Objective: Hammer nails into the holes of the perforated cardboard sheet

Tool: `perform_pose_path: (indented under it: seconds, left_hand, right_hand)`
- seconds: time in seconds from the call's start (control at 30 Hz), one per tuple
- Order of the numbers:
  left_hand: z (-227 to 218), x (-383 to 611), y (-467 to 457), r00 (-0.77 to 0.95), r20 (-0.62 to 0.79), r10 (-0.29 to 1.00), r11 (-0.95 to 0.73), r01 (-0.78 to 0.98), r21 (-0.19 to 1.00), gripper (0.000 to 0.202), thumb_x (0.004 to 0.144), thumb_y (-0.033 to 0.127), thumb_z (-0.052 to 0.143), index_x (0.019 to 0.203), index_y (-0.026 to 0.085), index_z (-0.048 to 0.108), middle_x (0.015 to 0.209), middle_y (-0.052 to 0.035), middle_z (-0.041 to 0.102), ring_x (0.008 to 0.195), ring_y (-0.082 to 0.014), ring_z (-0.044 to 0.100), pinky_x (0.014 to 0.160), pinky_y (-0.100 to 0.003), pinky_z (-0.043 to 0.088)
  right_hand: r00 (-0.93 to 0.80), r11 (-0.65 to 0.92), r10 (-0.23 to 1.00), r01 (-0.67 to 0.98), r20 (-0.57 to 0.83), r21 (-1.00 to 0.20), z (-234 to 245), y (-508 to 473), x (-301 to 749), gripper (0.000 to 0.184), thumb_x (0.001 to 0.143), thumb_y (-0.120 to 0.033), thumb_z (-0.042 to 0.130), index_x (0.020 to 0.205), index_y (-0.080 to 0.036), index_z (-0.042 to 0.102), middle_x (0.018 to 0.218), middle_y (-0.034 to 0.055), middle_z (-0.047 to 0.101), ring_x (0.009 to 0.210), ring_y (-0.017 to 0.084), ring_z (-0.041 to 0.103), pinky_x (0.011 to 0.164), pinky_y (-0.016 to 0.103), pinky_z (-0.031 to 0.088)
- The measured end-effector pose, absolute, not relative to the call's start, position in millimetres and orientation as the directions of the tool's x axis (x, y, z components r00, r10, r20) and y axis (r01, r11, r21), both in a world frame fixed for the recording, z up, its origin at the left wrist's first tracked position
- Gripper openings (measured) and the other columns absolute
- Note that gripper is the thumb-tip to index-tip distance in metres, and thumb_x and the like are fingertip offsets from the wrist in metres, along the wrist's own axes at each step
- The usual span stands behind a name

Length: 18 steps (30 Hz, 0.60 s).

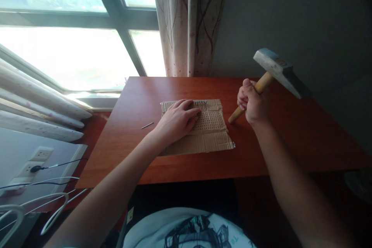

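My right hand [252, 100] is wrapped round the wooden handle of a hammer [273, 68], raised above the right part of the table with its metal head up. A piece of cardboard [207, 143] with rows of small holes lies on the table. My left hand [178, 120] rests flat on the cardboard's left half, fingers stretched toward its far edge, covering part of the holes. Near those fingertips a short row of thin metal pieces [200, 102] shows at the far edge. Left of the cardboard lies a single nail [147, 125].
The reddish-brown wooden table [250, 162] spans the view. A window [72, 54] and a curtain [188, 23] stand behind and left, a grey wall [290, 15] to the right. At lower left are a wall socket [42, 154] with a plug and white cables [55, 217].
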<state>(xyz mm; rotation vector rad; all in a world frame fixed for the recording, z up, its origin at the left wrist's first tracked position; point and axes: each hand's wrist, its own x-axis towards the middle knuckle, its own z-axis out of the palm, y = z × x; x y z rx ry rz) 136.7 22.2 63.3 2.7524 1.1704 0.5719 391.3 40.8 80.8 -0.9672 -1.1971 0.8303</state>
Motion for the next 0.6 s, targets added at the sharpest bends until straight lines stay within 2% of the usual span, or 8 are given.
perform_pose_path:
  seconds: [0.1,0.17,0.3,0.37,0.4,0.5,0.6]
  left_hand:
    - [71,134,22,0.608,0.337,0.719,-0.689,0.687,0.231,0.033,0.099,0.028,0.052,0.126,0.022,0.069,0.138,-0.0136,0.061,0.127,-0.032,0.057,0.105,-0.054,0.05]
    - [76,124,22,0.53,0.406,0.744,-0.654,0.702,0.281,0.034,0.098,0.029,0.052,0.127,0.023,0.068,0.139,-0.0126,0.061,0.127,-0.031,0.058,0.104,-0.053,0.05]
    - [73,77,22,0.218,0.503,0.836,-0.47,0.756,0.455,0.034,0.096,0.037,0.053,0.122,0.023,0.07,0.132,-0.0088,0.067,0.116,-0.0257,0.065,0.1,-0.043,0.054]
    - [62,47,22,0.058,0.43,0.901,-0.305,0.79,0.532,0.038,0.095,0.043,0.053,0.122,0.021,0.071,0.123,-0.0084,0.071,0.105,-0.024,0.069,0.091,-0.038,0.056]
    - [55,34,22,0.021,0.362,0.932,-0.226,0.815,0.534,0.04,0.093,0.046,0.054,0.119,0.021,0.072,0.114,-0.0081,0.074,0.095,-0.0234,0.071,0.085,-0.036,0.057]
    - [35,4,18,0.028,0.171,0.985,-0.098,0.902,0.42,0.039,0.088,0.047,0.056,0.11,0.022,0.075,0.102,-0.0078,0.076,0.082,-0.0233,0.07,0.077,-0.035,0.054]
    - [25,-2,11,0.089,0.063,0.994,-0.104,0.944,0.312,0.036,0.088,0.049,0.056,0.103,0.023,0.076,0.1,-0.0083,0.075,0.08,-0.0239,0.07,0.072,-0.033,0.051]
  right_hand:
    - [0.145,0.361,0.925,-0.043,0.351,-0.932,79,42,395,0.061,0.084,-0.061,0.07,0.053,-0.023,0.034,0.045,-0.0082,0.026,0.035,0.005,0.024,0.034,0.025,0.015]
    - [0.161,0.367,0.92,-0.037,0.357,-0.929,79,42,395,0.06,0.084,-0.06,0.07,0.054,-0.023,0.034,0.045,-0.0083,0.026,0.035,0.005,0.025,0.034,0.025,0.015]
    - [0.245,0.384,0.899,-0.047,0.362,-0.922,79,43,393,0.059,0.084,-0.059,0.07,0.055,-0.023,0.032,0.045,-0.0086,0.026,0.035,0.005,0.023,0.034,0.024,0.015]
    - [0.277,0.385,0.892,-0.05,0.357,-0.922,79,44,394,0.058,0.083,-0.058,0.07,0.056,-0.024,0.032,0.045,-0.0089,0.026,0.035,0.005,0.022,0.034,0.024,0.014]
    - [0.285,0.383,0.89,-0.048,0.355,-0.922,79,44,394,0.058,0.083,-0.058,0.07,0.056,-0.024,0.032,0.045,-0.009,0.025,0.035,0.005,0.022,0.033,0.024,0.014]
    - [0.292,0.385,0.888,-0.046,0.356,-0.922,79,44,395,0.059,0.082,-0.059,0.07,0.056,-0.024,0.031,0.045,-0.0091,0.025,0.035,0.005,0.021,0.033,0.025,0.014]
    - [0.29,0.383,0.887,-0.029,0.358,-0.923,79,44,395,0.059,0.083,-0.061,0.069,0.056,-0.024,0.031,0.045,-0.0086,0.025,0.035,0.006,0.022,0.033,0.026,0.015]
